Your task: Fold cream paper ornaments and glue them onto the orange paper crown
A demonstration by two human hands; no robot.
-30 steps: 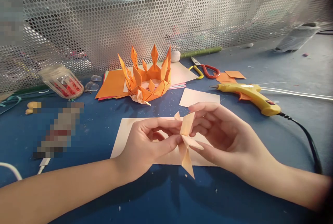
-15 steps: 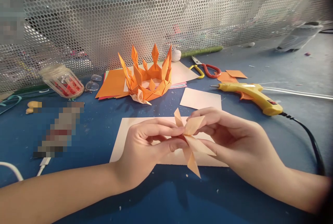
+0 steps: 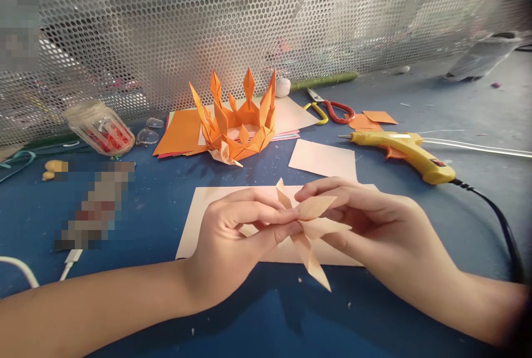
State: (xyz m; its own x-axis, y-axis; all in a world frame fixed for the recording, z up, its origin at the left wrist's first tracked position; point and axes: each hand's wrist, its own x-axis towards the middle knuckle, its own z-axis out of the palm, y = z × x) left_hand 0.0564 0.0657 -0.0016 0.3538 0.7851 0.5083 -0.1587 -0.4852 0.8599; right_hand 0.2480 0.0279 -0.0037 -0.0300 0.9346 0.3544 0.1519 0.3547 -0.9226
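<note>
Between my two hands is a folded pale peach paper piece (image 3: 318, 208) with several pointed petals spreading out. My left hand (image 3: 241, 230) pinches its centre between thumb and forefinger. From the other side, my right hand (image 3: 369, 225) curls round the petals, its thumb under one of them; those fingertips are partly hidden behind the paper. Below them lies a flat sheet of pale peach paper (image 3: 195, 225). Farther back stands an orange origami crown (image 3: 245, 147) of pointed folded units, with one pale folded piece (image 3: 224, 153) at its front.
A yellow glue gun (image 3: 403, 150) with a black cord lies at right, near scissors (image 3: 338, 113) and orange paper squares (image 3: 374, 119). A pale paper square (image 3: 323, 158) lies behind my hands. At left are a tipped jar (image 3: 102, 131) and glasses (image 3: 148, 135). Perforated metal (image 3: 208, 25) borders the back.
The folded paper has tilted and shifted slightly right and down in my fingers, its petals pointing farther right. Both hands keep their hold. The crown and tools stay put.
</note>
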